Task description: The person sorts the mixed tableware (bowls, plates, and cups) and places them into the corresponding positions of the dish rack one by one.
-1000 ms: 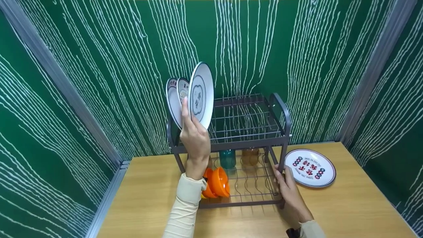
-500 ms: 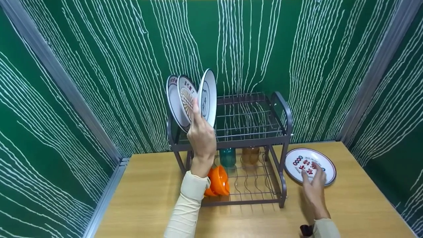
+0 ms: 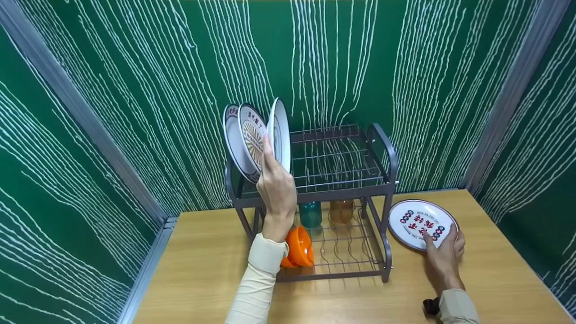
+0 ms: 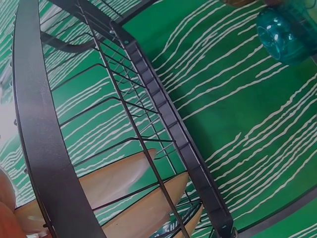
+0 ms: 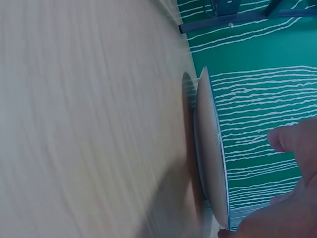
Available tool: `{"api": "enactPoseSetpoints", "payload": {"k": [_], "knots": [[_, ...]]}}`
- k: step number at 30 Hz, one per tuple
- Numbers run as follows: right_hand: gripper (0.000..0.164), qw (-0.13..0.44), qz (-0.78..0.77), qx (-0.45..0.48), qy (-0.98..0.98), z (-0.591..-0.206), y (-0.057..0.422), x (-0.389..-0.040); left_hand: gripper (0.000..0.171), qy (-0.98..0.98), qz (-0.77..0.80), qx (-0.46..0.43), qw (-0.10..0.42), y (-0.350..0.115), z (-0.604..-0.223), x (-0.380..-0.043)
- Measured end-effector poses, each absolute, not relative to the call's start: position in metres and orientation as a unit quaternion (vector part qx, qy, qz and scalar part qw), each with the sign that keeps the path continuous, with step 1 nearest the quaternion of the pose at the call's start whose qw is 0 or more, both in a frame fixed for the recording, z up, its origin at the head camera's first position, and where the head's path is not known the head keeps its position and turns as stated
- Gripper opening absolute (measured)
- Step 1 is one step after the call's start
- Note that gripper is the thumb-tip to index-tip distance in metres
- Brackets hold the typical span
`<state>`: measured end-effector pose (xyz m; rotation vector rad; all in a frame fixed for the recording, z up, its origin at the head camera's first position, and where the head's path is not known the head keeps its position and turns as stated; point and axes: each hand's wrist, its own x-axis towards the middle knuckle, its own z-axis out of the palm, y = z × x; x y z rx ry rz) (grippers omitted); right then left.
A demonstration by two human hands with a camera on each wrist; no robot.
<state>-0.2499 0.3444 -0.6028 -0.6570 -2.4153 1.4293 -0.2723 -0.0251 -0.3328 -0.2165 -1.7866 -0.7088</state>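
My left hand (image 3: 278, 191) holds the lower edge of a white plate (image 3: 282, 135) that stands upright on the top tier of a dark metal dish rack (image 3: 337, 196). Left of it, two more plates lean on that tier, one with a sunburst print (image 3: 252, 130), the other at the far left (image 3: 233, 135). A round white plate with red lettering (image 3: 411, 215) lies on the table right of the rack. At its right rim is my right hand (image 3: 445, 258), fingers at the edge. In the right wrist view the thumb (image 5: 283, 139) stands apart from the plate (image 5: 212, 144).
Orange bowls (image 3: 300, 247) lean on the rack's lower tier, partly behind the left forearm. Behind them stand a teal cup (image 3: 310, 214) and a brown cup (image 3: 341, 211). The wooden table (image 3: 198, 270) meets green walls with white lines.
My right hand has left the rack's right post and moved right to the flat plate. The left hand has shifted right, and its plate is lower and more edge-on.
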Motion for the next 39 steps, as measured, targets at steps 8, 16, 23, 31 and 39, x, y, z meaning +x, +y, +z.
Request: {"api": "enactPoseSetpoints", "payload": {"k": [8,16,23,31,39], "knots": [[0.090,0.111,0.506,-0.239,-0.822,-0.607,0.350,-0.253,0.058,-0.780,-0.286,-0.070,0.552,-0.023,-0.332,-0.277],[0.093,0.069,0.541,-0.258,-0.798,-0.608,0.359,-0.258,0.063,-0.804,-0.284,-0.040,0.521,-0.024,-0.326,-0.280],[0.092,0.044,0.549,-0.302,-0.778,-0.606,0.372,-0.261,0.070,-0.829,-0.284,0.001,0.481,-0.021,-0.316,-0.282],[0.080,0.045,0.529,-0.337,-0.778,-0.608,0.381,-0.263,0.080,-0.836,-0.291,0.005,0.465,-0.017,-0.313,-0.285],[0.080,0.039,0.557,-0.340,-0.756,-0.613,0.384,-0.267,0.095,-0.837,-0.291,0.013,0.463,-0.017,-0.316,-0.283]]}}
